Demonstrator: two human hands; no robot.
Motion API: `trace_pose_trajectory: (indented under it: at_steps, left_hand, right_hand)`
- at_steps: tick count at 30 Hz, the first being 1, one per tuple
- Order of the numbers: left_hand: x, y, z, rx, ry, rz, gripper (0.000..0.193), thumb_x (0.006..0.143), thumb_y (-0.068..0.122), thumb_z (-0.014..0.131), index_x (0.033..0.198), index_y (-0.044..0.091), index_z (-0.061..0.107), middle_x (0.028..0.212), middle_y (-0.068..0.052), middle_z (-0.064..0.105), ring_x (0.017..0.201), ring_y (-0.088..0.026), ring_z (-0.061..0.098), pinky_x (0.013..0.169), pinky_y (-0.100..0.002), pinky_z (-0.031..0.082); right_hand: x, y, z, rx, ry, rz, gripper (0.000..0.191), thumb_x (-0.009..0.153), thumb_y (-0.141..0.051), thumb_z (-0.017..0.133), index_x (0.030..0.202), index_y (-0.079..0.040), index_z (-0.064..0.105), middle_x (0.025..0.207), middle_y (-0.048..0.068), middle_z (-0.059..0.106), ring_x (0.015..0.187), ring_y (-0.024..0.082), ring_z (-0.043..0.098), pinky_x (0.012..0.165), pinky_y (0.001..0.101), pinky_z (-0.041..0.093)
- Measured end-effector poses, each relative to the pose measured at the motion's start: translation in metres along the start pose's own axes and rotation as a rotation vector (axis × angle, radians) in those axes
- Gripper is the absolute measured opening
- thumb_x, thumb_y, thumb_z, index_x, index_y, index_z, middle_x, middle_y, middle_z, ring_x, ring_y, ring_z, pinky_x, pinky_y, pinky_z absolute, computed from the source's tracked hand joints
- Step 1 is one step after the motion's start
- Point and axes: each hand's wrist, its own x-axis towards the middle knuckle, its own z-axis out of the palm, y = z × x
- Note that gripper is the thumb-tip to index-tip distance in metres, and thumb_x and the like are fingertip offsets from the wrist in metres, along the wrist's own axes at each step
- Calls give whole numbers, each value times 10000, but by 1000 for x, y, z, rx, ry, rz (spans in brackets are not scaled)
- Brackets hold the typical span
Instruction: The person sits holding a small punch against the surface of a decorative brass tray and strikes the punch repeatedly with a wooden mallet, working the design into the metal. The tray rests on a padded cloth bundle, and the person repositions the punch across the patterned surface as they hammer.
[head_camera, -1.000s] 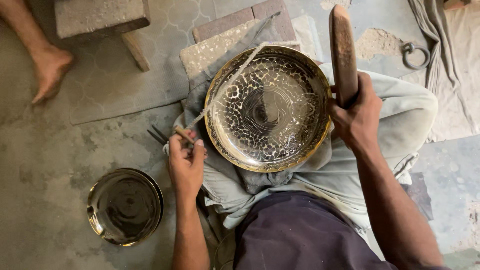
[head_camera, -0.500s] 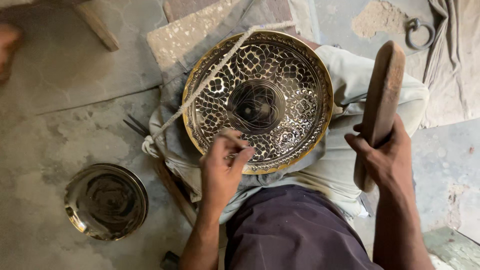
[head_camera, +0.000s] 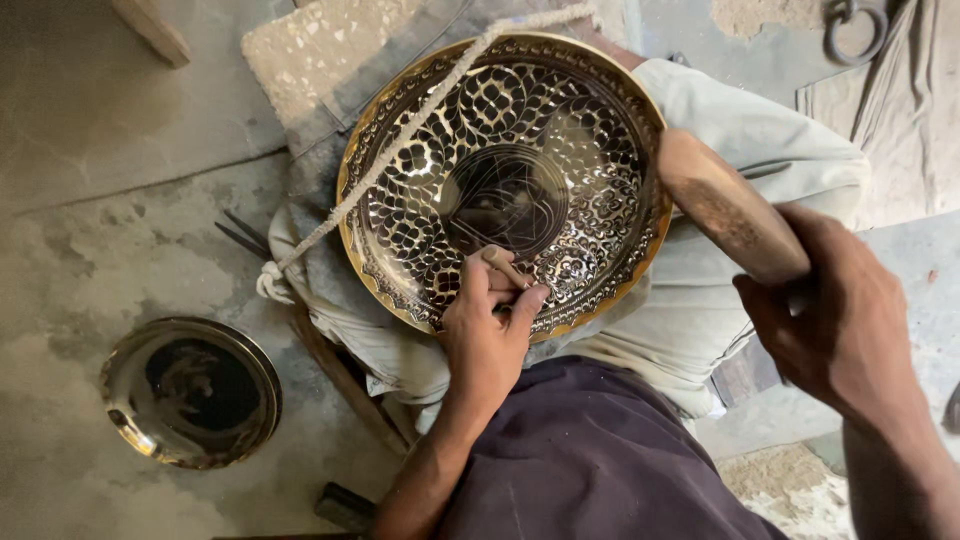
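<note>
A large round brass plate (head_camera: 420, 100) with an engraved floral pattern lies on cloth across my lap, with a white cord (head_camera: 400, 140) stretched over its left side. My left hand (head_camera: 485, 335) rests on the plate's near rim and grips a small chisel (head_camera: 503, 265), whose tip touches the engraved surface near the centre. My right hand (head_camera: 835, 315) is closed around a thick wooden mallet (head_camera: 725, 205), held just right of the plate's rim, its head pointing toward the plate.
A smaller round metal plate (head_camera: 190, 392) lies on the concrete floor at the lower left. A stone slab (head_camera: 290, 55) sits behind the big plate. Thin metal tools (head_camera: 240, 235) poke out left of the cloth. A metal ring (head_camera: 850, 30) lies at top right.
My left hand has moved from the floor at the left onto the plate with the chisel. The mallet in my right hand has swung from upright down toward the plate.
</note>
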Motion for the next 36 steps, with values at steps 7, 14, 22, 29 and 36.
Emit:
trace_pose_trajectory:
  at_steps: [7, 14, 22, 29, 36]
  left_hand:
    - [-5, -12, 8, 70, 29, 55, 301, 944, 150, 761, 1140, 23, 570, 931, -51, 729, 816, -131, 768, 627, -254, 590]
    - [-5, -15, 8, 127, 15, 58, 267, 954, 213, 757, 1069, 39, 590, 904, -47, 744, 819, -154, 776, 633, -277, 618]
    - [-9, -18, 11, 168, 45, 51, 312, 961, 262, 764, 1094, 29, 603, 912, -75, 735, 798, -206, 771, 656, -325, 611]
    - [-9, -20, 10, 179, 27, 85, 314, 967, 251, 747, 1111, 22, 586, 899, -73, 723, 799, -216, 761, 683, -342, 595]
    - [-9, -16, 9, 161, 27, 112, 258, 983, 225, 750, 1047, 43, 579, 908, -70, 706, 804, -215, 760, 693, -346, 598]
  right_hand:
    - [53, -41, -2, -604, 89, -492, 381, 956, -104, 644, 1337, -84, 652, 1158, 94, 728, 920, 235, 696, 826, 365, 543]
    - [76, -63, -23, -1187, -74, -667, 449, 1011, -276, 562, 1458, -265, 596, 999, -58, 703, 820, 122, 657, 808, 283, 516]
    - [90, -75, -5, -486, -211, -609, 481, 834, -73, 662, 1310, -128, 619, 1039, 104, 717, 892, 272, 699, 809, 445, 558]
    - [94, -72, -12, -620, -266, -595, 486, 865, -218, 641, 1343, -145, 598, 1077, 96, 717, 852, 251, 689, 776, 418, 571]
    - [92, -78, -10, -443, -89, -714, 439, 855, -154, 614, 1291, -112, 603, 1074, 112, 696, 885, 246, 685, 824, 410, 545]
